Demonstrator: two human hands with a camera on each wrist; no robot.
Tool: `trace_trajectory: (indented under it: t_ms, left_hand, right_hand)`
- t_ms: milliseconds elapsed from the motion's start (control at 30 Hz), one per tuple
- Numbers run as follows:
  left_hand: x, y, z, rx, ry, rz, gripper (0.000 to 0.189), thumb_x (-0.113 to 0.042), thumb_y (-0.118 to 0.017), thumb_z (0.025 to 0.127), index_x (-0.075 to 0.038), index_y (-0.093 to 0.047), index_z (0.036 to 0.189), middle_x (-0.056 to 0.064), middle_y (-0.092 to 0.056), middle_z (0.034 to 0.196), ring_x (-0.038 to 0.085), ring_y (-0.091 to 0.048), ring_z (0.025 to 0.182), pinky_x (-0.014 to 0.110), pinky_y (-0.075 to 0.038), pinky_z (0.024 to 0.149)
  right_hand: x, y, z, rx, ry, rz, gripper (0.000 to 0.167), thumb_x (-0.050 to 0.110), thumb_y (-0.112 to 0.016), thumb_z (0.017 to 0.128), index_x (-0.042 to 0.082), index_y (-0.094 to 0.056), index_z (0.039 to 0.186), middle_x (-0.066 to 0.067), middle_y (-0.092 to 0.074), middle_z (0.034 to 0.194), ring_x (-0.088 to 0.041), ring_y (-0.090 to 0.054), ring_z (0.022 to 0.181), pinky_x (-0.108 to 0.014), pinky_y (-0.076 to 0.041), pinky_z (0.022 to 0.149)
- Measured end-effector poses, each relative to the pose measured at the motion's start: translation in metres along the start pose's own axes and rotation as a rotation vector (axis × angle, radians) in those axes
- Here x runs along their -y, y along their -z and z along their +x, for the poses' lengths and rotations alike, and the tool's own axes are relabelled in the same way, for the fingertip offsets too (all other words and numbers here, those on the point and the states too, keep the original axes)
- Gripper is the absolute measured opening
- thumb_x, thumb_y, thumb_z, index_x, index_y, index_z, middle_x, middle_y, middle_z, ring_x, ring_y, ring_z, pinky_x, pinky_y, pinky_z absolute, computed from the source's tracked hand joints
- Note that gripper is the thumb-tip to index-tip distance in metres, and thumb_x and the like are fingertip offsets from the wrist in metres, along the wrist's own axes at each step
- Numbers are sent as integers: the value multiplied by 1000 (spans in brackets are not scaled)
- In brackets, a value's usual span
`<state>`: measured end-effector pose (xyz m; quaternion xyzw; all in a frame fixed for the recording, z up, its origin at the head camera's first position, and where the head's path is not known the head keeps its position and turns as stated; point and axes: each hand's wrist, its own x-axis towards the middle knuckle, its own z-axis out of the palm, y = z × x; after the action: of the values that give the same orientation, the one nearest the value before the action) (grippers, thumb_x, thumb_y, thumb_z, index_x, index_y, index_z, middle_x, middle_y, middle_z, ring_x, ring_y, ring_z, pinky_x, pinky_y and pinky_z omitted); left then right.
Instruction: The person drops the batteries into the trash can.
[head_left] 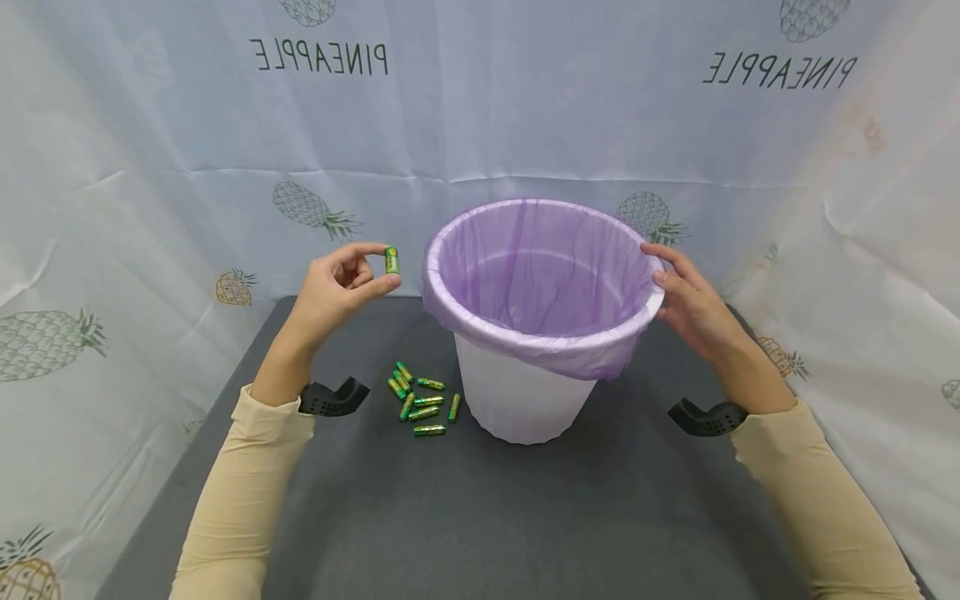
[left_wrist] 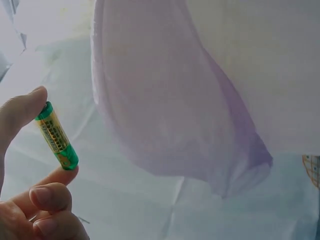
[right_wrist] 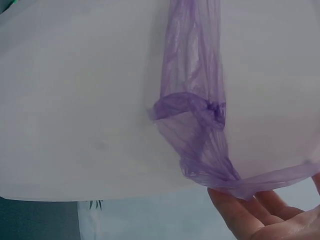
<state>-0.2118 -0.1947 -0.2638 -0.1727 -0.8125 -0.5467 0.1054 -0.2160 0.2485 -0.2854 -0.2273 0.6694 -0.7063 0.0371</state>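
Observation:
My left hand (head_left: 330, 287) pinches a green and gold battery (head_left: 392, 260) by its two ends, between thumb and index finger. It holds the battery in the air just left of a white trash can (head_left: 517, 392). In the left wrist view the same battery (left_wrist: 56, 136) is tilted, with the other fingers curled below it. A purple trash bag (head_left: 555, 283) lines the can and folds over its rim. On the can's right side my right hand (head_left: 697, 304) grips the rim through the bag. Its fingers (right_wrist: 232, 212) touch the bag's hanging edge in the right wrist view.
Several more green batteries (head_left: 427, 402) lie loosely grouped on the dark grey table (head_left: 480, 525), left of the can's base. White curtains (head_left: 465, 100) with pineapple prints surround the table at the back and both sides. Each wrist wears a black mount (head_left: 333, 397).

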Motion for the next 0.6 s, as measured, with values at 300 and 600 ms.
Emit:
trace_trajectory:
  t_ms: [300, 600]
  left_hand:
    - [-15, -12, 13, 2, -33, -40, 33, -13, -74, 83, -6, -62, 113, -8, -34, 70, 6, -31, 62, 21, -29, 57]
    - [-16, -27, 25, 49, 15, 0, 35, -23, -75, 83, -9, -63, 113, -6, -33, 73, 6, -30, 64, 21, -31, 60]
  right_hand:
    - [0, -1, 0, -9, -29, 36, 32, 18, -39, 103, 28, -42, 134, 6, -37, 136, -5, -53, 111, -21, -49, 84]
    - [1, -2, -1, -15, -36, 47, 31, 19, -40, 103, 28, -43, 133, 5, -38, 134, -4, -55, 108, -22, -49, 82]
